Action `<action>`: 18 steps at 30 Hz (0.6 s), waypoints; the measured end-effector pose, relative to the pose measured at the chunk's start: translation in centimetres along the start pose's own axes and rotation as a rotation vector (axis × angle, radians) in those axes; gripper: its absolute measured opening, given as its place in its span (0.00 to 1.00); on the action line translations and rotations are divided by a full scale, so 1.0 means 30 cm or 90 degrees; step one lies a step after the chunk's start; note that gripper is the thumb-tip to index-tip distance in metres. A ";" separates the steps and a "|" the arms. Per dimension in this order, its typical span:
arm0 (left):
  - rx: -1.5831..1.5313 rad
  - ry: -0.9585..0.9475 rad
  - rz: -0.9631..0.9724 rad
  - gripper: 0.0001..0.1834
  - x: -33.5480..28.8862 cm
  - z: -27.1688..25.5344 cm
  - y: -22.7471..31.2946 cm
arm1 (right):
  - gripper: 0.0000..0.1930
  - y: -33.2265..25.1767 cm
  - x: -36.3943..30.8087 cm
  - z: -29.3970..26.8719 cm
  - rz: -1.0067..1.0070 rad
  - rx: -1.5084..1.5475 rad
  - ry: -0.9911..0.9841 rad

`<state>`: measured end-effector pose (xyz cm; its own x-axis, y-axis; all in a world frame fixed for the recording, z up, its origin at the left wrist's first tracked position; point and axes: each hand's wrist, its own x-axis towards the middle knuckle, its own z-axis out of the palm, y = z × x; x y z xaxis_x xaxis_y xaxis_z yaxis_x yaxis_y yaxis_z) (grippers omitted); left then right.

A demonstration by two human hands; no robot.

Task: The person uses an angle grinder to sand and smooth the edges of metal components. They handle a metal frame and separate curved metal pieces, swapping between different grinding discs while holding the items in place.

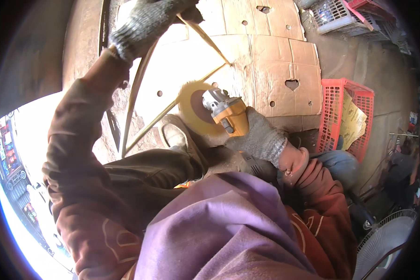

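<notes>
My left hand (149,25), in a grey knit glove, is raised at the top and closed around a corner of a thin, brownish, triangular frame (156,120). Its long bars slope down toward my legs. With my right hand (264,137), gloved too, I grip the yellow body of an angle grinder (232,119) with a grey metal head. A wide yellow disc with a brown centre (189,107) is mounted on it. The disc's left edge overlaps one bar of the frame in view; I cannot tell whether they touch. Part of my left hand is cut off by the picture's edge.
Flattened cardboard (275,56) with punched holes covers the ground ahead. A red plastic crate (331,114) holding yellowish paper stands at the right. Farther back is a grey crate (333,16). A fan (387,240) is at the lower right. My shoe (175,133) is close below the disc.
</notes>
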<state>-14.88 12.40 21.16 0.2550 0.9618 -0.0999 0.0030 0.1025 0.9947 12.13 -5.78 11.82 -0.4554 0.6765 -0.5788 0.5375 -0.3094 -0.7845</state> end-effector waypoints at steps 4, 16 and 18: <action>0.050 0.032 -0.028 0.18 -0.005 0.012 -0.023 | 0.36 0.020 0.002 0.015 0.076 -0.073 -0.005; 0.063 0.014 -0.027 0.23 0.050 0.072 0.028 | 0.46 0.094 0.035 -0.010 0.126 -0.011 0.075; 0.044 0.007 -0.027 0.23 0.065 0.076 0.027 | 0.46 0.132 0.054 -0.016 0.141 0.016 0.081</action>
<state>-12.18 13.77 21.82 0.2424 0.9598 -0.1415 0.0805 0.1255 0.9888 13.86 -5.59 7.86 -0.2343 0.6683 -0.7061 0.5962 -0.4749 -0.6473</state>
